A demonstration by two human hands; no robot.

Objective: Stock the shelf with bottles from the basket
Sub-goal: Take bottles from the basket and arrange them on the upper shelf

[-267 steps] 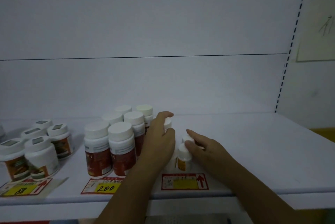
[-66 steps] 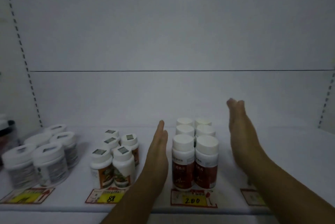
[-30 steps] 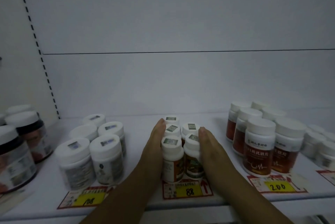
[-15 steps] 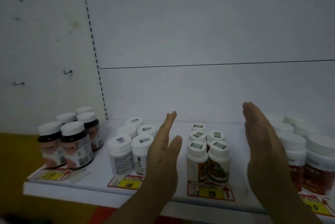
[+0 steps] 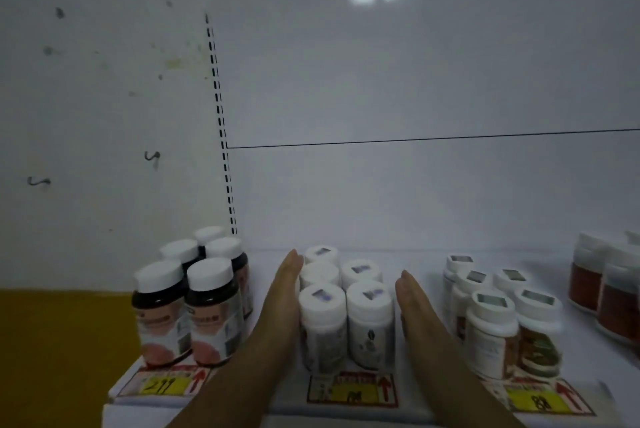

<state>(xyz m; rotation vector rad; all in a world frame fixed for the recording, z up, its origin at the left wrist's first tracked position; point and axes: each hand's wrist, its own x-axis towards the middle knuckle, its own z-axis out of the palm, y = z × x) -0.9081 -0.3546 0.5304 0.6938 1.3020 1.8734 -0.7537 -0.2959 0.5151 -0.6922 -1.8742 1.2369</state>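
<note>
Now bottle cluster (image 5: pixel 369 303) between my palms: left hand (image 5: pixel 277 316) touching at 9 o'clock, right hand (image 5: pixel 420 320) beside at 3. Fingers straight, gripping nothing.

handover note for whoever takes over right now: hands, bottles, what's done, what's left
Left hand: open, flat against the left side of the white bottles.
Right hand: open, flat beside their right side; contact unclear.
Bottles: four groups stand upright on the shelf: dark bottles, white bottles, 88-tag bottles, red bottles.
Done: these groups are stocked behind price tags.
Left: square the white group; basket out of view, remaining stock unknown.
</note>
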